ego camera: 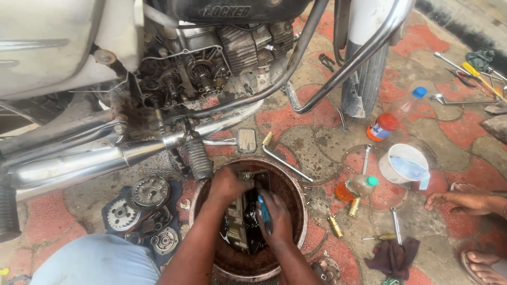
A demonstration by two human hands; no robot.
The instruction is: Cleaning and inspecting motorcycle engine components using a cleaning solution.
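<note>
Both my hands are down in a round rusty metal basin (296, 192) holding dark oily liquid. My left hand (228, 184) grips the top of a greasy metal engine cover (238, 224) that stands in the liquid. My right hand (275, 214) holds a blue-handled brush (263, 209) against the cover's side. Above the basin stands a motorcycle with its engine side open, gears (182, 82) exposed, and a chrome exhaust pipe (95, 161) running left.
Clutch parts (149, 192) lie on a dark cloth at the left. A lidded plastic bottle (360, 186), white plastic cup (404, 163), orange-capped bottle (381, 127), an L-shaped wrench (282, 161) and tools lie on the red paved ground. Another person's hand (454, 201) and foot (483, 261) are at right.
</note>
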